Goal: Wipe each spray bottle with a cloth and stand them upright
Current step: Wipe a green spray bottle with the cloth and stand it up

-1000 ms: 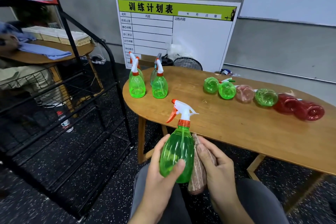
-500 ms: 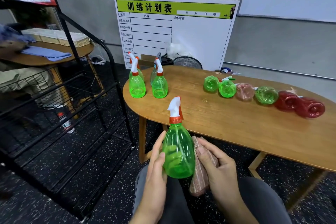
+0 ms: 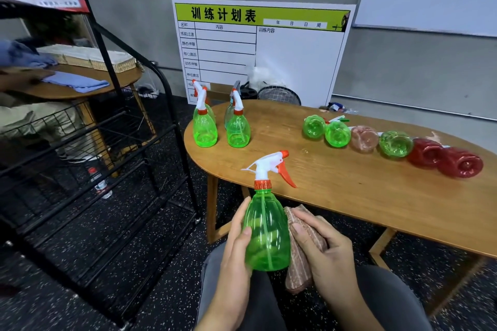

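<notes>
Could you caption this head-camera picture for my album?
Left hand holds a green bottle upright while right hand presses a cloth against it.

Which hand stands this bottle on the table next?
Left. The left hand already holds the green bottle upright; the right hand is occupied pressing the cloth to it.

Shiny see-through green plastic on the bottle (image 3: 265, 231), with a white and orange plastic top. Soft, fuzzy pink striped cloth (image 3: 298, 258) pressed against it. Smooth brown wood on the table (image 3: 376, 196), thin black metal bars on the rack (image 3: 113, 158), and glossy red plastic on the far bottles (image 3: 443, 158).
</notes>
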`<move>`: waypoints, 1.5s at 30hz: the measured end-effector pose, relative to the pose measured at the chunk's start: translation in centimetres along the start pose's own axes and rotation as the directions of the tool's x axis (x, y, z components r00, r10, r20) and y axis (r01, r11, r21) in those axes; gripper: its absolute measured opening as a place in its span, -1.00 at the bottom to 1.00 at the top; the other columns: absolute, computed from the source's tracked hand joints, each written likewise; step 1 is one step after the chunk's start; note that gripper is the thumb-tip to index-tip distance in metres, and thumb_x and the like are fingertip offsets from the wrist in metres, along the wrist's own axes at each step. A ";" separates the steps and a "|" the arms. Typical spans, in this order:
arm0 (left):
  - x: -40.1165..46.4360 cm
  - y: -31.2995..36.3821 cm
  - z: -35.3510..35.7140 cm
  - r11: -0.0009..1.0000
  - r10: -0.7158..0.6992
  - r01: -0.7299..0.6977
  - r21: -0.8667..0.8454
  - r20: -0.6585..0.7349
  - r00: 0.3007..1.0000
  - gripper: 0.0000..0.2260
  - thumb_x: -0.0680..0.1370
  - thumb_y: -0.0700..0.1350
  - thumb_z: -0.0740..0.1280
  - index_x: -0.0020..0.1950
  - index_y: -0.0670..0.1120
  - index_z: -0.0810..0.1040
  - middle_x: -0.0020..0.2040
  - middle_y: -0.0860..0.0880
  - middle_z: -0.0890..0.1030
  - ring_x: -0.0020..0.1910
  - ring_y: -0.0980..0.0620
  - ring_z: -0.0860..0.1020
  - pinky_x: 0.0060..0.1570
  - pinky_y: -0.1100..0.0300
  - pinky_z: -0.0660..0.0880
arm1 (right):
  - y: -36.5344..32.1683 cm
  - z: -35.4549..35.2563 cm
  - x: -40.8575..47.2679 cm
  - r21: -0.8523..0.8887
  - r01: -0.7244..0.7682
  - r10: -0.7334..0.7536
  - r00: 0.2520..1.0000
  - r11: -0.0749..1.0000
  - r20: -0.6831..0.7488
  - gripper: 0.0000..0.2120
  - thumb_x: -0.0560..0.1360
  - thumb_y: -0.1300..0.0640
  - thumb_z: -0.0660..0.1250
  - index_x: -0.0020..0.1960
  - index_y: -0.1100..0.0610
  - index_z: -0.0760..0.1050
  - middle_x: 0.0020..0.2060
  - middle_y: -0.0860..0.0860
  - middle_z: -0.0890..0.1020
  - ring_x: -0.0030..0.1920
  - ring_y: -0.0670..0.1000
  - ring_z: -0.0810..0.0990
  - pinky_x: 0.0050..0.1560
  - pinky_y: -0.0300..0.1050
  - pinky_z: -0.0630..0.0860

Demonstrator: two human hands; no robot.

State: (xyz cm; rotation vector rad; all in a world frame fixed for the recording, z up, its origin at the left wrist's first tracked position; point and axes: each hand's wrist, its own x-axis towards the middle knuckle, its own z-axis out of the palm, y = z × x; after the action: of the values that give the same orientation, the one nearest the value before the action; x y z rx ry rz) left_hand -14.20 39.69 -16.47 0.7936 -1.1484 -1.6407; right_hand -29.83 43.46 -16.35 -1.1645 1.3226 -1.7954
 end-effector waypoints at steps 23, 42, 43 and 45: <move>-1.0 1.3 0.9 0.983 0.089 -0.088 0.163 0.001 0.996 -0.42 0.59 -0.36 0.39 0.55 0.02 0.40 0.17 0.28 0.70 0.14 0.23 0.68 0.00 0.36 0.60 | -6.1 0.8 9.8 -0.794 0.447 -0.359 0.881 0.413 0.309 -0.64 0.54 -0.28 0.31 0.24 -0.19 0.67 -0.02 -0.14 0.61 -0.17 -0.07 0.62 -0.18 0.00 0.65; -0.7 0.7 0.5 0.991 0.091 -0.090 0.101 -0.014 0.996 -0.41 0.55 -0.16 0.50 0.53 0.12 0.43 0.29 0.19 0.68 0.26 0.10 0.67 0.12 0.19 0.64 | -5.2 1.0 9.2 -0.662 0.501 -0.240 0.860 0.558 0.449 -0.65 0.56 -0.33 0.31 0.25 -0.23 0.65 -0.07 -0.20 0.64 -0.09 -0.15 0.64 -0.11 0.06 0.64; -0.7 0.6 0.6 0.990 0.092 -0.092 0.107 -0.002 0.996 -0.41 0.56 -0.16 0.51 0.53 0.14 0.42 0.29 0.17 0.68 0.26 0.09 0.67 0.16 0.14 0.64 | -5.5 0.9 9.4 -0.697 0.475 -0.277 0.880 0.537 0.387 -0.63 0.56 -0.34 0.29 0.26 -0.22 0.63 -0.09 -0.18 0.63 -0.15 -0.13 0.62 -0.18 0.06 0.64; -0.7 0.5 0.5 0.989 0.097 -0.097 0.112 0.011 0.995 -0.41 0.57 -0.16 0.50 0.54 0.15 0.42 0.30 0.15 0.67 0.27 0.06 0.66 0.23 0.07 0.63 | -5.8 0.7 9.7 -0.742 0.426 -0.321 0.900 0.517 0.294 -0.59 0.52 -0.34 0.25 0.27 -0.21 0.58 -0.13 -0.15 0.60 -0.22 -0.12 0.58 -0.25 0.05 0.64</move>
State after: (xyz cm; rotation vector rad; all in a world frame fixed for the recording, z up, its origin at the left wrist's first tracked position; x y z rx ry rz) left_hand -14.29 40.48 -15.84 0.7919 -1.2728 -1.5097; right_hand -33.18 36.67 -7.99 -2.1545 2.0085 -1.3208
